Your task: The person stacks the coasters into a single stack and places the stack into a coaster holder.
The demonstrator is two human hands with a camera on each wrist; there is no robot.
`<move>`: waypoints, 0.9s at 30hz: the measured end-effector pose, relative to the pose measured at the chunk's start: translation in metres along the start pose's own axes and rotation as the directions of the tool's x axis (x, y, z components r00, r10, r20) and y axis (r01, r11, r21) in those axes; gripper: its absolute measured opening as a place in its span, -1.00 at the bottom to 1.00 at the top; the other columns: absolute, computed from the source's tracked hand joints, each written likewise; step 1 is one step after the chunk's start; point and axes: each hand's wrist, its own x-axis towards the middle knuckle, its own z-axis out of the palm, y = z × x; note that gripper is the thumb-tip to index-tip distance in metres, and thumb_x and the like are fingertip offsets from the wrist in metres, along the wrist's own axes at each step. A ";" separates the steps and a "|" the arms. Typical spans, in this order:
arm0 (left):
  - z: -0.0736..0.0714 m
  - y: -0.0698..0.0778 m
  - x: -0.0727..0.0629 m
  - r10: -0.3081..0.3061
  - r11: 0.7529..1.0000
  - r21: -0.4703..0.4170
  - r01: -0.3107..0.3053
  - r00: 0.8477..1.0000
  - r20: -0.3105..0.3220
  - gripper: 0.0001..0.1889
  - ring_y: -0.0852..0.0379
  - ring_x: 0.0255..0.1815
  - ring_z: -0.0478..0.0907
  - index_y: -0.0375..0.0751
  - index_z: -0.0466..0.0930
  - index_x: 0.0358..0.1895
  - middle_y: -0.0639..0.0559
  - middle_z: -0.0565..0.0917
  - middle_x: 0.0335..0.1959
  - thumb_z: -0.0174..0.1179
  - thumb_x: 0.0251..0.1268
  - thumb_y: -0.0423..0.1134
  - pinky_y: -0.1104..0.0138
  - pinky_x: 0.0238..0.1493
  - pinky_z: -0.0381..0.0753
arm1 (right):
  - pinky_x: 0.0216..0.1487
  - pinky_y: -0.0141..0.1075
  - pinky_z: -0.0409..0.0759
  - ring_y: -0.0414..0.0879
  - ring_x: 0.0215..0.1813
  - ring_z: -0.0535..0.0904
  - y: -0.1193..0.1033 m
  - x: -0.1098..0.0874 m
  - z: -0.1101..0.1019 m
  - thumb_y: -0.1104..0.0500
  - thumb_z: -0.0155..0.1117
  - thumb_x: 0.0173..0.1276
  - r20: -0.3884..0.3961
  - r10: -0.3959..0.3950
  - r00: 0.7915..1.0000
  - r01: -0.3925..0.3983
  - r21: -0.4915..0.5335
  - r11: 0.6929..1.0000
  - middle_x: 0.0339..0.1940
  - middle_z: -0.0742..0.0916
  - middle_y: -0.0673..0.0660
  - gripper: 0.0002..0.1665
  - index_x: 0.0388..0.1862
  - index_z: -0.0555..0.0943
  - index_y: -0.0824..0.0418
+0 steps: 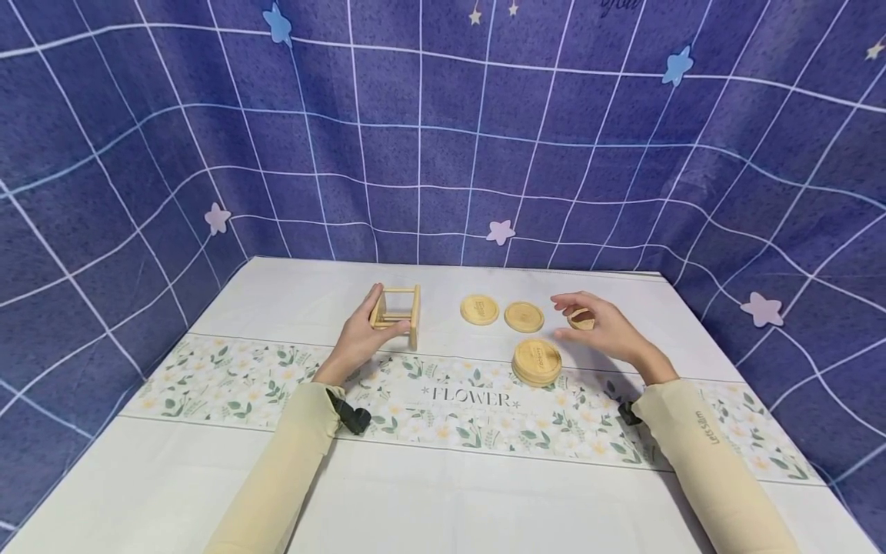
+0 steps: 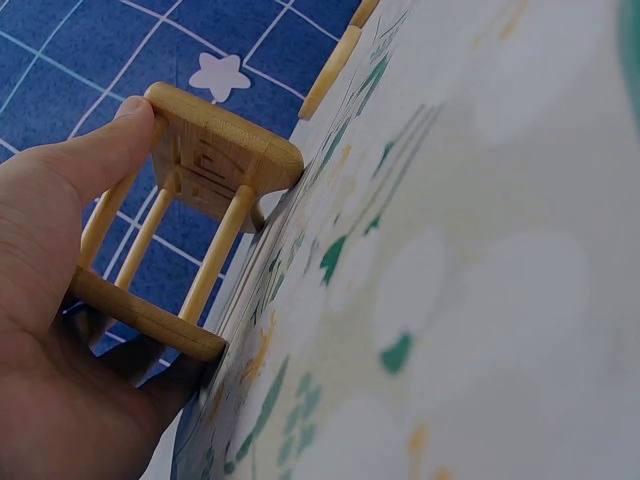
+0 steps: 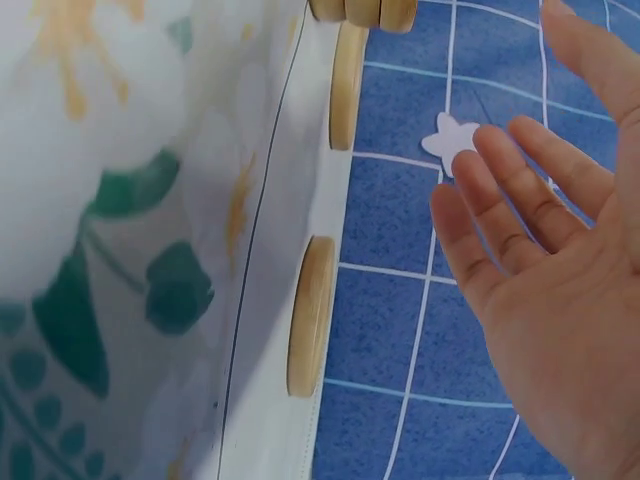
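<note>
pale sleeves (image 1: 277, 469) extend forward, left fingers (image 1: 370, 298) gripping a wooden rack (image 2: 225, 140), right fingers (image 3: 490, 205) relaxed near a coaster (image 3: 312, 315).

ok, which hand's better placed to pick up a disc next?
Likely right: the right hand is empty and near the wooden discs, while the left hand grips the wooden rack.

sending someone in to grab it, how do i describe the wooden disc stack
On the white table, find the floral band printed FLOWER. Just beyond that word's right end sits the wooden disc stack, piled up while the neighbouring discs lie singly.
</note>
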 end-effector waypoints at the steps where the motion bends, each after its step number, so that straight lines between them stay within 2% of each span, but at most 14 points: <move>1: 0.000 0.000 0.000 0.000 1.000 0.000 0.000 1.000 0.000 0.15 -0.13 0.88 -0.20 -0.07 -0.15 0.88 -0.08 -0.15 0.89 0.50 0.52 0.02 0.01 0.87 -0.09 | 0.28 0.09 0.73 0.23 0.17 0.66 0.001 0.000 -0.001 0.32 0.65 0.38 -0.010 0.002 1.000 -0.003 -0.002 1.000 0.20 0.77 0.29 -0.30 0.48 0.65 0.33; 8: 0.000 -0.001 0.000 -0.002 1.000 -0.005 0.002 1.000 -0.009 0.15 -0.11 0.88 -0.19 -0.06 -0.15 0.88 -0.06 -0.14 0.89 0.52 0.50 0.00 0.04 0.87 -0.10 | 0.28 0.04 0.74 0.21 0.15 0.68 0.009 0.001 -0.007 0.31 0.67 0.37 -0.060 0.034 0.998 -0.034 0.007 0.999 0.18 0.76 0.31 -0.30 0.46 0.65 0.30; 14: 0.001 -0.001 0.001 0.001 1.000 -0.011 -0.001 1.000 -0.009 0.16 -0.12 0.88 -0.19 -0.10 -0.14 0.88 -0.08 -0.14 0.89 0.52 0.50 -0.01 0.04 0.87 -0.10 | 0.25 -0.01 0.75 0.14 0.14 0.68 0.019 -0.001 -0.011 0.33 0.67 0.36 -0.094 0.017 0.995 -0.020 -0.023 1.000 0.23 0.77 0.36 -0.29 0.46 0.64 0.36; 17: 0.001 -0.001 0.000 0.004 1.000 -0.025 -0.004 1.000 -0.005 0.15 -0.11 0.88 -0.19 -0.10 -0.15 0.88 -0.08 -0.14 0.89 0.52 0.50 -0.01 0.04 0.87 -0.09 | 0.25 -0.01 0.75 0.07 0.13 0.68 0.024 -0.001 -0.013 0.32 0.67 0.36 -0.104 0.019 0.994 -0.022 -0.028 0.999 0.26 0.77 0.36 -0.30 0.45 0.65 0.36; 21: 0.000 -0.001 0.000 0.009 0.999 -0.045 -0.009 1.000 0.002 0.15 -0.13 0.88 -0.20 -0.12 -0.16 0.87 -0.10 -0.15 0.89 0.51 0.51 -0.02 0.01 0.87 -0.10 | 0.22 -0.15 0.75 -0.09 0.11 0.66 0.031 -0.002 -0.015 0.33 0.68 0.34 -0.116 0.031 0.993 -0.035 -0.031 0.999 0.28 0.77 0.37 -0.28 0.45 0.64 0.37; 24: 0.000 -0.001 -0.001 0.018 0.999 -0.047 -0.018 1.000 0.000 0.15 -0.16 0.88 -0.20 -0.15 -0.15 0.87 -0.12 -0.15 0.89 0.51 0.51 -0.02 -0.01 0.87 -0.11 | 0.20 -0.23 0.74 -0.09 0.12 0.66 0.036 -0.002 -0.017 0.33 0.68 0.34 -0.120 0.050 0.992 -0.055 -0.036 0.998 0.29 0.76 0.40 -0.25 0.48 0.62 0.40; 27: 0.000 0.000 -0.001 0.020 0.999 -0.046 -0.020 1.000 -0.004 0.15 -0.15 0.88 -0.20 -0.14 -0.14 0.87 -0.11 -0.14 0.89 0.52 0.50 0.00 -0.01 0.87 -0.11 | 0.21 -0.15 0.74 -0.03 0.15 0.65 0.039 -0.002 -0.018 0.33 0.67 0.35 -0.117 0.070 0.991 -0.075 -0.045 0.996 0.30 0.74 0.43 -0.22 0.51 0.58 0.42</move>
